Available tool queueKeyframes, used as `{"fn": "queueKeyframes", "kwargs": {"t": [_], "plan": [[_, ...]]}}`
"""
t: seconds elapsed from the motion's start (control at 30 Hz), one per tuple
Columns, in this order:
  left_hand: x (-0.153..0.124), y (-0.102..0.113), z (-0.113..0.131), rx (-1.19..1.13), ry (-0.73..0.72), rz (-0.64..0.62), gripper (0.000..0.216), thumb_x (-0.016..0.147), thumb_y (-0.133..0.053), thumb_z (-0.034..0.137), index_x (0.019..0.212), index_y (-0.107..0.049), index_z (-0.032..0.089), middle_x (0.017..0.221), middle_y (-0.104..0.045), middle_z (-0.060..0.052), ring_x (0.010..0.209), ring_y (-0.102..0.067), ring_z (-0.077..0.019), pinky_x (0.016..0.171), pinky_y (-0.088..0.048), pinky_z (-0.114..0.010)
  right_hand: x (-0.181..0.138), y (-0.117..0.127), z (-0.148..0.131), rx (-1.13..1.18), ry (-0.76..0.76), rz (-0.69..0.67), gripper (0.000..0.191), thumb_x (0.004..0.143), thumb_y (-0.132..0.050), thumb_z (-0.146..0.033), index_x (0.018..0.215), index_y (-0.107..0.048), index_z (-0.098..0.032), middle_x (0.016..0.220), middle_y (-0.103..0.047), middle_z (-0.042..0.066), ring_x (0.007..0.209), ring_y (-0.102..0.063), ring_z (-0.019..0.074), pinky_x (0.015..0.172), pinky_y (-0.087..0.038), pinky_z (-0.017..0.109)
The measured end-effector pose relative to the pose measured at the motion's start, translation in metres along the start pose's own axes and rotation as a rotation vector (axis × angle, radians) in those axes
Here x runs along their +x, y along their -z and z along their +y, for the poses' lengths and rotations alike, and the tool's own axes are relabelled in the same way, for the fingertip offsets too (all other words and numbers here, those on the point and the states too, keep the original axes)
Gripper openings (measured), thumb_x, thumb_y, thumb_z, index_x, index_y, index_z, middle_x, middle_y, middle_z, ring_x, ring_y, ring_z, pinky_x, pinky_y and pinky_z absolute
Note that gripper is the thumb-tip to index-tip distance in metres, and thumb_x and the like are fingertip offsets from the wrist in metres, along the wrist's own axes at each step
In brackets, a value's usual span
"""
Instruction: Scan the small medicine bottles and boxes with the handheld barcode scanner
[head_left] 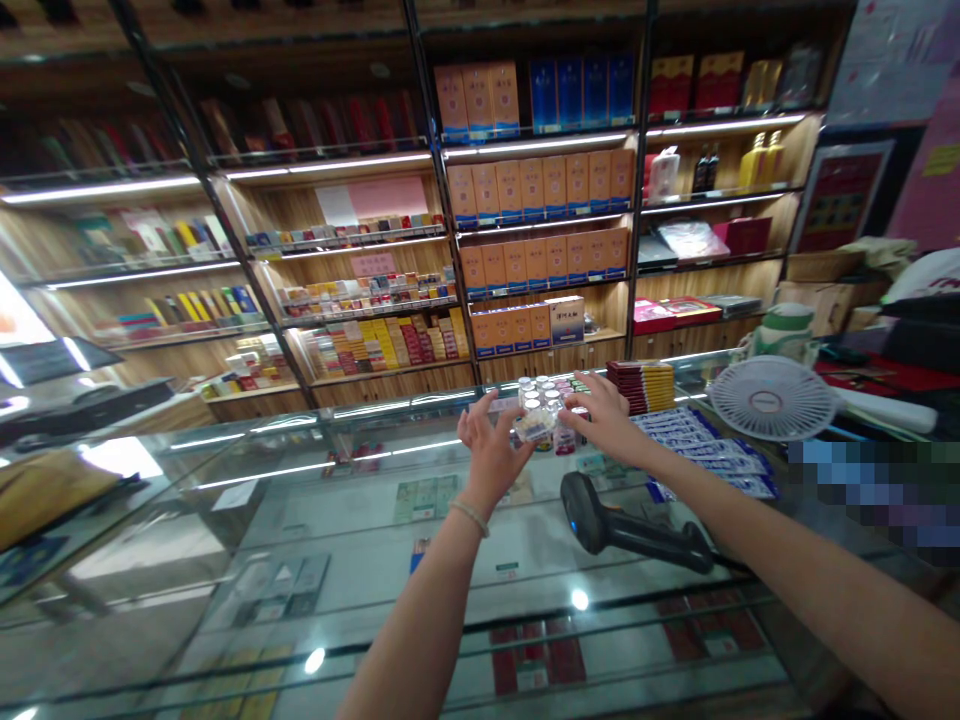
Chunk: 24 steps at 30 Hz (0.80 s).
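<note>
A cluster of small clear jars with white lids (532,399) stands on the glass counter ahead of me. At its near side, my left hand (491,448), with a bracelet on the wrist, pinches a small clear container (534,427) with pale contents between thumb and fingers. My right hand (604,418) reaches over the right side of the cluster with its fingers spread and curved; its fingertips are close to the jars, and whether they touch is hard to see. A small jar with a reddish-pink body (565,440) stands just below those fingertips.
A black barcode scanner (630,525) lies on the glass counter (360,560) near my right forearm. Blue-and-white packets (697,450), stacked red-and-yellow boxes (641,387) and a white fan (772,398) stand to the right. Shelves of boxes (540,190) line the back wall.
</note>
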<state>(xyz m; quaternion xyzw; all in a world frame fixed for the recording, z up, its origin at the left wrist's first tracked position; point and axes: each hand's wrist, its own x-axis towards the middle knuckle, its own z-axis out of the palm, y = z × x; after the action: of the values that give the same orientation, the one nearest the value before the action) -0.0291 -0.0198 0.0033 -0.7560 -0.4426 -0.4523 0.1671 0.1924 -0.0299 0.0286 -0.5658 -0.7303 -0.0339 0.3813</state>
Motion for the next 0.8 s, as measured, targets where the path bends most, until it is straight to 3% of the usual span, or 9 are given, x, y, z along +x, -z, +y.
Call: {"fn": "queueKeyframes", "kwargs": {"t": [0.2,0.37,0.47,0.63,0.8], "plan": [[0.003,0.005,0.004,-0.049,-0.012,-0.076,0.068,0.070,-0.079,0.063,0.125,-0.062,0.028,0.152,-0.040,-0.016,0.142,-0.035,-0.0358,0.120,-0.013,-0.057,0.011,0.015,0.000,-0.032,0.138,-0.049,0.036,0.094,-0.051,-0.055,0.111,-0.070,-0.030,0.161,-0.035,0.008,0.150,-0.022,0.0329,0.114,-0.025,0.061],[0.004,0.008,0.004,-0.082,-0.020,-0.112,0.042,0.083,-0.069,0.055,0.116,-0.069,0.030,0.156,-0.037,-0.011,0.144,-0.032,-0.0349,0.119,-0.015,-0.059,0.014,0.023,-0.003,-0.033,0.216,-0.096,0.034,0.096,-0.052,-0.052,0.115,-0.070,-0.030,0.162,-0.033,0.007,0.152,-0.017,0.0319,0.118,-0.020,0.060],[0.004,0.008,0.005,-0.082,-0.039,-0.109,0.031,0.082,-0.072,0.051,0.104,-0.073,0.029,0.155,-0.040,-0.009,0.143,-0.033,-0.0352,0.120,-0.015,-0.060,0.013,0.025,-0.005,-0.038,0.258,-0.100,0.034,0.096,-0.052,-0.051,0.119,-0.069,-0.032,0.162,-0.033,0.006,0.152,-0.018,0.0315,0.118,-0.021,0.059],[0.006,0.009,0.007,-0.078,-0.002,-0.031,0.031,0.075,-0.079,0.045,0.100,-0.073,0.028,0.153,-0.044,-0.009,0.141,-0.036,-0.0355,0.118,-0.020,-0.060,0.014,0.021,-0.010,-0.027,0.255,-0.034,0.036,0.096,-0.051,-0.050,0.124,-0.067,-0.035,0.159,-0.037,0.006,0.150,-0.023,0.0308,0.117,-0.023,0.057],[0.007,0.010,0.008,-0.066,0.049,0.139,0.028,0.076,-0.079,0.042,0.097,-0.072,0.025,0.153,-0.044,-0.011,0.141,-0.036,-0.0357,0.117,-0.025,-0.057,0.016,0.005,-0.020,0.009,0.113,0.065,0.040,0.093,-0.053,-0.055,0.119,-0.070,-0.029,0.155,-0.042,0.011,0.146,-0.030,0.0324,0.114,-0.028,0.058]]}}
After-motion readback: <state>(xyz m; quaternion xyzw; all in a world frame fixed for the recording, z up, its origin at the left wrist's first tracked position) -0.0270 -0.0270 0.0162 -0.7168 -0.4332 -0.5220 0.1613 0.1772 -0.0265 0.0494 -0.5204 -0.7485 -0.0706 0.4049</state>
